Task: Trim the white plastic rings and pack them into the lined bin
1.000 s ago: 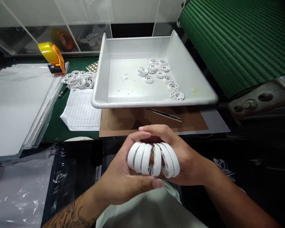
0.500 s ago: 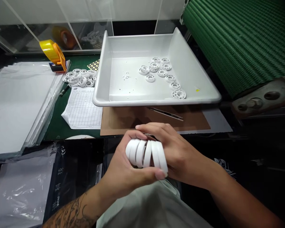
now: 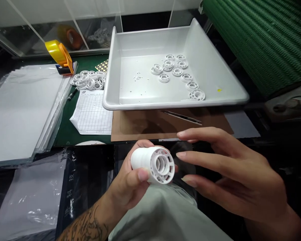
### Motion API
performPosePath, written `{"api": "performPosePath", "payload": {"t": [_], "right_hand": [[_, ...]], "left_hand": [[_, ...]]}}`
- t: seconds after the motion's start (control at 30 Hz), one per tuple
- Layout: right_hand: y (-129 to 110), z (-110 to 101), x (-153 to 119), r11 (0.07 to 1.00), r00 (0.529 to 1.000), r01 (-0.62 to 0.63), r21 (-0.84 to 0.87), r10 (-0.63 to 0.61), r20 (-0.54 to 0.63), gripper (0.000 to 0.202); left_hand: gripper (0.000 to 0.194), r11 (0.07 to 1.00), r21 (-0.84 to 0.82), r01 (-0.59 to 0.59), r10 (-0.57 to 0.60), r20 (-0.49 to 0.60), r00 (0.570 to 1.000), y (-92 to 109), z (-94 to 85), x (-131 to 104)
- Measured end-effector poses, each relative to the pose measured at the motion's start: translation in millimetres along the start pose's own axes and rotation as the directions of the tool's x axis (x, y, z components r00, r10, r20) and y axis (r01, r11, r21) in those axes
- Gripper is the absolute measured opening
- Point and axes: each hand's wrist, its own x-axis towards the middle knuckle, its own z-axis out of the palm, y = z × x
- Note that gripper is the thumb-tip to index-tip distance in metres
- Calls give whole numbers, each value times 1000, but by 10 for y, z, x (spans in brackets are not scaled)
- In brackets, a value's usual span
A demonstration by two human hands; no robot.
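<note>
A stack of white plastic rings (image 3: 142,160), pressed together into a cylinder, lies in my left hand (image 3: 127,184), whose thumb and fingers wrap round it. The end ring faces right and shows its slots and round centre hole. Just to the right of that end is my right hand (image 3: 235,177), fingers spread and holding nothing, not touching the stack. Beyond both hands, several similar rings (image 3: 177,71) lie in the right part of a white tray (image 3: 150,107), with small white scraps (image 3: 137,77) at its left.
Left of the tray are a heap of white rings (image 3: 90,80), a printed sheet (image 3: 95,112), an orange tape dispenser (image 3: 62,57) and stacked plastic bags (image 3: 20,110). Tweezers (image 3: 183,117) lie on brown cardboard (image 3: 135,125). A green ribbed belt (image 3: 261,40) is at the upper right.
My right hand has left the rings, moved right and opened. The loosely tilted rings now sit aligned in my left hand, with their end turned into view. The whole view has shifted slightly.
</note>
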Motion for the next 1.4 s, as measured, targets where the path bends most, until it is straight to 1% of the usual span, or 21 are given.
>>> {"api": "performPosePath", "payload": {"t": [0.23, 0.33, 0.43, 0.47, 0.53, 0.6, 0.63, 0.67, 0.73, 0.77, 0.9, 1.0, 1.1, 1.13, 1.17, 1.2, 1.23, 1.3, 1.33, 1.37, 1.4], "right_hand": [[14, 114, -10, 999, 998, 49, -13, -50, -44, 31], [10, 141, -18, 997, 996, 79, -25, -80, -42, 29], [15, 200, -20, 995, 994, 105, -4, -105, 15, 19], [21, 220, -19, 995, 995, 94, 29, -94, 26, 15], [35, 247, -18, 990, 999, 20, 137, -15, -36, 8], [47, 261, -20, 961, 982, -85, 262, 125, -138, 14], [49, 267, -22, 945, 972, -118, 306, 174, -160, 18], [51, 276, -24, 935, 968, -136, 328, 196, -158, 20], [52, 300, -30, 932, 974, -136, 335, 188, -127, 20], [54, 315, -33, 933, 974, -128, 335, 182, -136, 19], [87, 372, -45, 921, 945, -117, 372, 218, -243, 21], [109, 397, -48, 944, 963, -76, 321, 154, -223, 24], [119, 422, -53, 974, 991, 0, 229, 31, -130, 21], [125, 433, -61, 973, 994, 7, 229, 17, -104, 20], [134, 445, -72, 966, 994, -14, 259, 41, -98, 20], [146, 457, -87, 946, 987, -53, 319, 98, -127, 22], [159, 470, -104, 908, 966, -103, 407, 189, -178, 23], [185, 494, -129, 774, 880, -179, 607, 402, -253, 27], [193, 504, -133, 699, 837, -192, 689, 483, -256, 28], [197, 512, -131, 634, 809, -197, 748, 536, -242, 29], [194, 518, -123, 584, 795, -202, 786, 566, -216, 30]], "left_hand": [[39, 1000, 12, 4, -5, 27, 1000, -18, 36, 20], [40, 1000, 5, 5, -5, -30, 1000, -26, 70, 35], [39, 999, 30, -15, 18, -80, 997, -41, 94, 44], [39, 999, 46, -23, 27, -95, 995, -47, 95, 45], [40, 997, 74, -34, 43, -112, 993, -56, 86, 44], [42, 994, 103, -33, 46, -127, 991, -62, 68, 41], [44, 993, 117, -34, 49, -127, 991, -64, 57, 39], [45, 991, 130, -33, 50, -127, 991, -69, 46, 39], [46, 988, 149, -38, 57, -127, 990, -83, 23, 40], [46, 987, 154, -44, 63, -124, 990, -93, 12, 41], [51, 984, 161, -77, 97, -122, 988, -141, -32, 56], [50, 978, 180, -106, 128, -115, 985, -156, -42, 65], [50, 969, 231, -88, 124, -148, 981, -149, -25, 63], [51, 967, 242, -74, 115, -162, 980, -145, -18, 62], [51, 968, 244, -64, 108, -171, 979, -143, -12, 61], [51, 969, 237, -63, 105, -171, 980, -142, -8, 61], [50, 971, 229, -66, 106, -169, 980, -143, -7, 63], [51, 973, 220, -72, 109, -161, 981, -147, -11, 68], [51, 973, 220, -70, 106, -157, 982, -150, -15, 70], [52, 973, 219, -70, 105, -155, 982, -154, -18, 73], [53, 974, 216, -72, 107, -152, 983, -158, -20, 74]]}}
